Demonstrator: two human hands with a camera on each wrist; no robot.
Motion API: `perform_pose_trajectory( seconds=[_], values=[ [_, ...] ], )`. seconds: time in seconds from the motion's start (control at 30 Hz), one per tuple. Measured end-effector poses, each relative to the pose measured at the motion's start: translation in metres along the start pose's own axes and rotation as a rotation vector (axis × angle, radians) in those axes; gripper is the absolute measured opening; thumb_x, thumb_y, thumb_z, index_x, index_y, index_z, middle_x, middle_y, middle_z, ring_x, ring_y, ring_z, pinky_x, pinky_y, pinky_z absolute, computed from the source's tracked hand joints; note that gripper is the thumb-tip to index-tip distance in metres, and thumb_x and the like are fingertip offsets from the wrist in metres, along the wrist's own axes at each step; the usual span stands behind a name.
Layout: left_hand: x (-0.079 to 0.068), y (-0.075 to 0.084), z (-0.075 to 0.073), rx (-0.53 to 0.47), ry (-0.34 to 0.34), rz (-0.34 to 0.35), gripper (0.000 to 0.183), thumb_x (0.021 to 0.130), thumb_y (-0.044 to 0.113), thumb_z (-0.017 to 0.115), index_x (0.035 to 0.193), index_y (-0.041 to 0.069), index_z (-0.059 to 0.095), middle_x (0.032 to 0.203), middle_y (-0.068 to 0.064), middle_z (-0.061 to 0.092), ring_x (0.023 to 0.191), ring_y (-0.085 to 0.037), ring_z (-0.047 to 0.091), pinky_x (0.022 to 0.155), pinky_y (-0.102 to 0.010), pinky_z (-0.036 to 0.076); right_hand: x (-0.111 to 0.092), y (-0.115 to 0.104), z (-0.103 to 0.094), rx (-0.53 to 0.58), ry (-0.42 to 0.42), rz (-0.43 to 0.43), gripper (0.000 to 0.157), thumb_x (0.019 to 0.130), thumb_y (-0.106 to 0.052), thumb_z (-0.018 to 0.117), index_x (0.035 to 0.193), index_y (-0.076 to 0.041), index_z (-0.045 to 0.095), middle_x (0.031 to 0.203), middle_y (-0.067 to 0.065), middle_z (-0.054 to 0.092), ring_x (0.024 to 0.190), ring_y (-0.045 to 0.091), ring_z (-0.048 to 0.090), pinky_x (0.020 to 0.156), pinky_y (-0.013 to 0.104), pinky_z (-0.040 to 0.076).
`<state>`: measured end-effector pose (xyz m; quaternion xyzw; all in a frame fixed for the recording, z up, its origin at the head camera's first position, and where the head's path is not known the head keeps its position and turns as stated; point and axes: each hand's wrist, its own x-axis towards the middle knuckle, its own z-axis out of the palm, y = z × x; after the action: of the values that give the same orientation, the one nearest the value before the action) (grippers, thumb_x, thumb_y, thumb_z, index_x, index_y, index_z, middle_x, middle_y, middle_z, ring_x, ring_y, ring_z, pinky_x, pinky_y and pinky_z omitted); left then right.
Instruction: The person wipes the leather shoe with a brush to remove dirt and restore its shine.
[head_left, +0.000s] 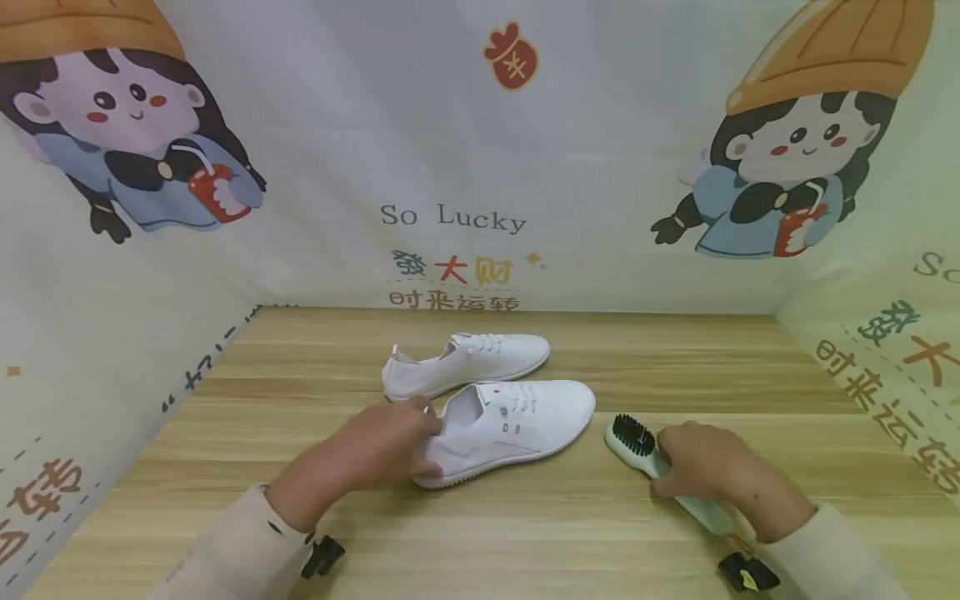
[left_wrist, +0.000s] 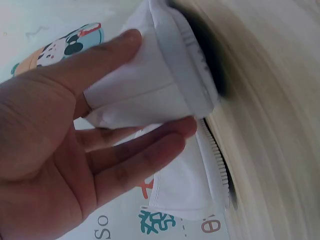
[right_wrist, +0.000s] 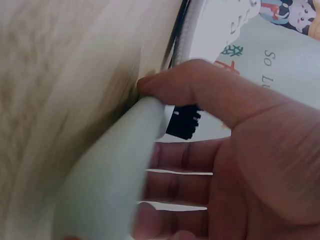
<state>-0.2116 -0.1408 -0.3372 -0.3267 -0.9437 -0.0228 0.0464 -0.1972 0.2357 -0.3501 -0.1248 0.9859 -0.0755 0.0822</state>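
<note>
Two white lace-up shoes lie side by side, toes pointing right. At the heel of the nearer shoe (head_left: 551, 425) is my left hand (head_left: 375, 446); in the left wrist view its thumb lies on one side of the heel (left_wrist: 140, 95) and its fingers on the other. The farther shoe (head_left: 510, 357) sits just behind. To the right, my right hand (head_left: 708, 462) holds a pale green brush (head_left: 705, 512) by the handle, its black bristles facing up. From the right wrist, the handle (right_wrist: 110, 180) shows between thumb and fingers, low over the wood.
A wood-grain tabletop (head_left: 315, 358) lies under everything. Printed cloth walls (head_left: 600, 233) with cartoon figures and lettering rise at the back and both sides. Small black pieces (head_left: 322, 557) show by the wrists.
</note>
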Motion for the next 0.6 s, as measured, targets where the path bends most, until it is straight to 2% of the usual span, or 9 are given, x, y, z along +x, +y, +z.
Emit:
perform_pose_trajectory(
  seconds=[0.13,0.27,0.37,0.47,0.53,0.6],
  values=[
    [0.000,-0.005,-0.003,-0.108,-0.027,0.055,0.032,0.066,0.044,0.077,0.077,0.018,0.062,0.087,0.007,0.055,0.071,-0.008,0.049,0.061,-0.024,0.041,0.005,0.006,-0.001,0.030,-0.017,-0.001,0.026,0.064,-0.031,0.067,0.072,-0.012,0.051,0.062,0.000,0.050,0.053,0.014,0.045,0.046,0.028,0.034],
    [0.001,-0.008,-0.004,-0.222,-0.052,0.106,0.032,0.065,0.041,0.078,0.069,0.021,0.053,0.080,0.011,0.051,0.068,-0.005,0.045,0.058,-0.019,0.038,0.006,0.012,-0.005,0.111,0.019,-0.006,0.026,0.069,-0.028,0.065,0.078,-0.008,0.052,0.064,0.002,0.050,0.054,0.014,0.045,0.046,0.028,0.036],
    [0.003,-0.009,-0.003,-0.278,-0.068,0.131,0.033,0.064,0.042,0.079,0.069,0.023,0.053,0.079,0.012,0.052,0.069,-0.005,0.048,0.059,-0.017,0.040,0.003,0.017,-0.012,0.181,0.052,0.007,0.031,0.076,-0.022,0.063,0.096,0.000,0.055,0.070,0.004,0.052,0.053,0.015,0.046,0.046,0.028,0.039],
    [0.002,-0.009,-0.004,-0.338,-0.099,0.143,0.031,0.064,0.041,0.079,0.073,0.023,0.055,0.080,0.013,0.054,0.072,-0.006,0.051,0.062,-0.017,0.042,0.001,0.019,-0.019,0.245,0.079,0.017,0.039,0.083,-0.016,0.056,0.115,0.004,0.046,0.074,0.008,0.053,0.045,0.014,0.047,0.039,0.027,0.040],
    [0.001,-0.009,-0.005,-0.379,-0.124,0.151,0.031,0.064,0.041,0.079,0.076,0.023,0.057,0.082,0.013,0.054,0.074,-0.006,0.053,0.064,-0.016,0.044,0.000,0.016,-0.024,0.265,0.121,-0.006,0.035,0.088,-0.013,0.051,0.118,0.002,0.043,0.071,0.008,0.052,0.041,0.012,0.045,0.036,0.026,0.039],
    [0.001,-0.009,-0.006,-0.417,-0.145,0.155,0.030,0.065,0.039,0.079,0.079,0.023,0.057,0.084,0.012,0.054,0.075,-0.006,0.054,0.065,-0.016,0.045,-0.001,0.009,-0.028,0.243,0.206,-0.077,0.022,0.089,-0.010,0.050,0.109,-0.002,0.045,0.067,0.005,0.049,0.042,0.009,0.043,0.037,0.024,0.037]
  ],
)
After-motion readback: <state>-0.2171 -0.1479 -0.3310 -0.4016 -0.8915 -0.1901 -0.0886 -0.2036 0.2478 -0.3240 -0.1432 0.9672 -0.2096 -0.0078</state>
